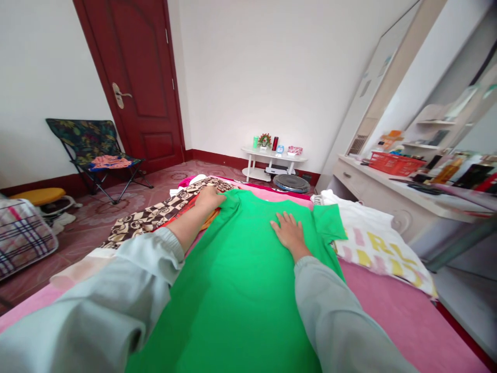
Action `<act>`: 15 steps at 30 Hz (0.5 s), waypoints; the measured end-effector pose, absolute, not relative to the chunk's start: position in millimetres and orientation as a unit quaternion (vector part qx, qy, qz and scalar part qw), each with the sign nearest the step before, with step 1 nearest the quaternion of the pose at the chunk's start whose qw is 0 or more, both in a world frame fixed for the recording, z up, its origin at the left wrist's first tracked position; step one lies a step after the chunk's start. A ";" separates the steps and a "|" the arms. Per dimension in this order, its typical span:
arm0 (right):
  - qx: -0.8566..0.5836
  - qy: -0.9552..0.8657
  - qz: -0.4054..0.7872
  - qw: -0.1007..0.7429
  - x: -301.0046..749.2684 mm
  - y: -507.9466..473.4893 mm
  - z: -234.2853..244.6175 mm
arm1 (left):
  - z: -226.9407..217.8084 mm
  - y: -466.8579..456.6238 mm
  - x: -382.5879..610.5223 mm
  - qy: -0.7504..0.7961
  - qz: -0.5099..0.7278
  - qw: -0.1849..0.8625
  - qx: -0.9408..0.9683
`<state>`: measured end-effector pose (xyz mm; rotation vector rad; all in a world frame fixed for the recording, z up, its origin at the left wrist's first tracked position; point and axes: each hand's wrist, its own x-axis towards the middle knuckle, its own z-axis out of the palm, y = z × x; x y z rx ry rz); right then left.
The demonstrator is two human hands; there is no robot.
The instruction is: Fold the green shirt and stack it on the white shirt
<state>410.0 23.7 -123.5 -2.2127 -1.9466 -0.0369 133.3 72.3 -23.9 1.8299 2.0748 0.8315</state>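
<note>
A green T-shirt [240, 280] lies spread out on a pink cover [380, 295], its neckline at the far end. My left hand [209, 201] has its fingers closed on the shirt's left sleeve, near the shoulder; the fingertips are partly hidden. Flat on the upper chest of the shirt rests my right hand [289, 232], fingers spread. Beyond it, the right sleeve [330, 221] lies stretched out over part of a white T-shirt [373, 238] with yellow and pink lettering. To the left of the green shirt is a brown-and-cream patterned garment [143, 220], with orange cloth beside it.
A dressing table [392, 186] with a red basket [394, 163] and bottles stands at the right. Ahead, a low white table [275, 154] holds small items, with a round dark-topped object [291, 182] near it. A folding chair [97, 142] stands by the red door [135, 77].
</note>
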 end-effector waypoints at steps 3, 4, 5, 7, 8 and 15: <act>-0.749 -0.655 -0.014 0.097 409.6 23.5 -123.2 | -12.2 94.4 130.1 0.705 0.291 0.093 0.640; -0.749 -0.655 -0.016 0.098 409.4 23.3 -122.9 | -8.9 100.1 129.9 0.706 0.296 0.081 0.639; -0.748 -0.656 -0.018 0.099 409.2 23.1 -122.6 | -6.2 104.9 130.0 0.707 0.301 0.072 0.636; -0.745 -0.658 -0.020 0.104 408.9 22.6 -122.2 | -2.2 111.8 130.2 0.711 0.309 0.058 0.629; -0.744 -0.659 -0.021 0.106 408.8 22.4 -122.1 | -0.9 114.2 130.1 0.713 0.313 0.054 0.625; -0.747 -0.656 -0.016 0.104 408.2 22.7 -122.2 | 10.2 123.2 127.9 0.718 0.369 0.055 0.588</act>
